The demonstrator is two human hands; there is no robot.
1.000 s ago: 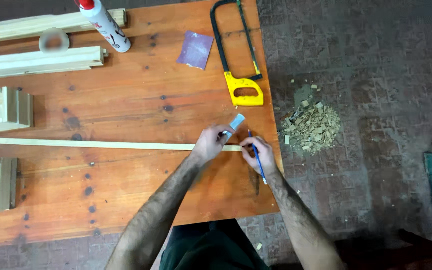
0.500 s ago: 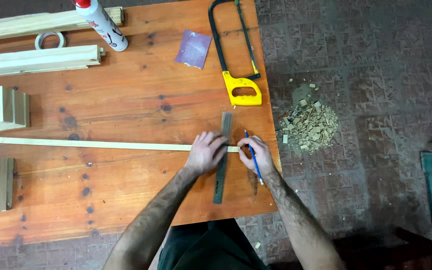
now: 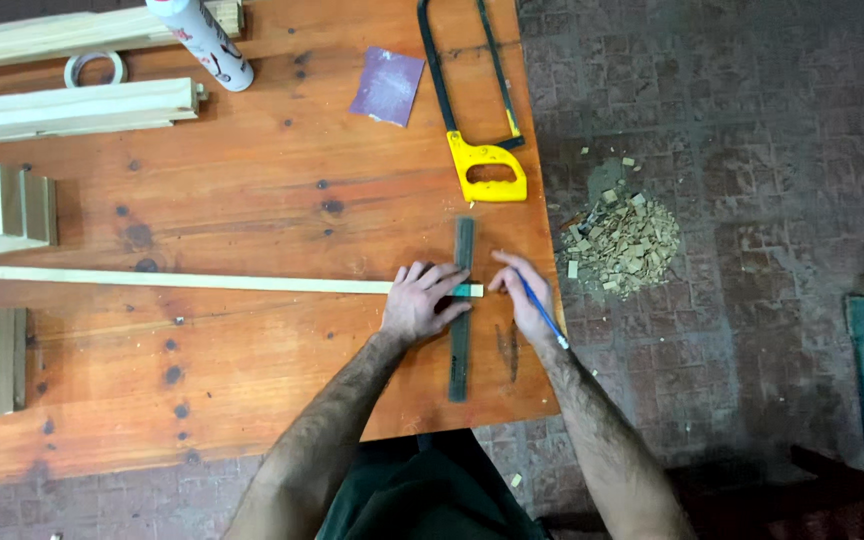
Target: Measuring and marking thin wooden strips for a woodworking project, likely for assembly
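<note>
The left hand (image 3: 422, 300) is covering part of the thin wooden strip (image 3: 172, 279), whose other end is running off at nine o'clock. The hacksaw (image 3: 472, 120) is getting cropped at twelve o'clock.

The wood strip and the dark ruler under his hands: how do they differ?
The thin wood strip is pale and runs left to right across the table; the ruler is dark grey and lies crosswise over the strip's right end. The strip is far longer than the ruler. The left hand presses the ruler; the right hand, holding a blue pencil, is beside it. Both are flat and straight.
</note>
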